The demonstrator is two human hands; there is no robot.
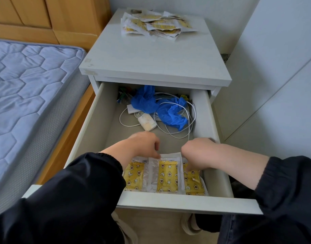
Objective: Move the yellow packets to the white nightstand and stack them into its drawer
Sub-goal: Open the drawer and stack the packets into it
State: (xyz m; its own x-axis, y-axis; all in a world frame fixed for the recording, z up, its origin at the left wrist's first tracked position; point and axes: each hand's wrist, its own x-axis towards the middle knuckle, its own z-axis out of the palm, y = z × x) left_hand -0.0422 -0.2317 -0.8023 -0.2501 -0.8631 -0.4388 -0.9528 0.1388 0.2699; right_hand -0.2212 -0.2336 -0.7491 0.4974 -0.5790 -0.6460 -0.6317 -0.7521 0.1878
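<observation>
The white nightstand (151, 57) stands with its drawer (186, 202) pulled out. Three yellow patterned packets in clear wrap lie side by side at the drawer's front: left (134, 175), middle (168, 176), right (193, 182). My left hand (142, 144) reaches down with its fingertips on the top edge of the middle packet. My right hand (198, 154) has curled fingers pointing down onto the right packet's top edge. A loose pile of more yellow packets (156, 23) lies on the nightstand's top at the back.
At the drawer's back lie crumpled blue plastic (170, 111), white cables (188, 124) and a small white charger (147, 122). A bed with a blue quilted mattress (28, 88) is to the left. White cabinet doors (277, 76) stand to the right.
</observation>
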